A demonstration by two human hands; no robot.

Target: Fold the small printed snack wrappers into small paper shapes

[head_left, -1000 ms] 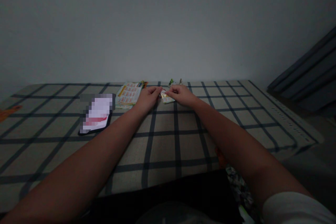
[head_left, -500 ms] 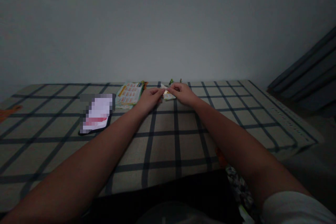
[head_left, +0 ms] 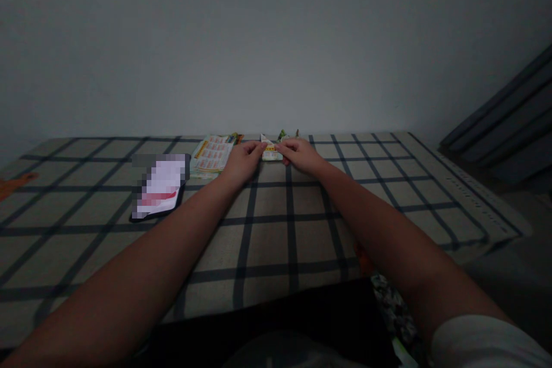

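Between my two hands is a small folded piece of printed paper (head_left: 270,153), white with yellow and a pointed corner standing up at its left. My left hand (head_left: 245,160) pinches its left side between thumb and fingers. On the right side, my right hand (head_left: 299,155) is closed on the paper in the same kind of pinch. Just behind the right hand, a small green piece (head_left: 282,134) shows, partly hidden; I cannot tell what it is. A stack of printed paper sheets (head_left: 212,155) lies beside my left hand.
A phone (head_left: 159,187) with a lit, blurred screen lies left of my left forearm. The checked cloth (head_left: 267,241) covers the table, which meets a plain wall (head_left: 276,40). An orange shape (head_left: 17,185) is at the far left edge. Dark folded fabric (head_left: 509,121) hangs at right.
My left hand has shifted slightly left and up, and the fingertips of both hands are farther apart. More of the folded paper's printed face and its pointed corner now show.
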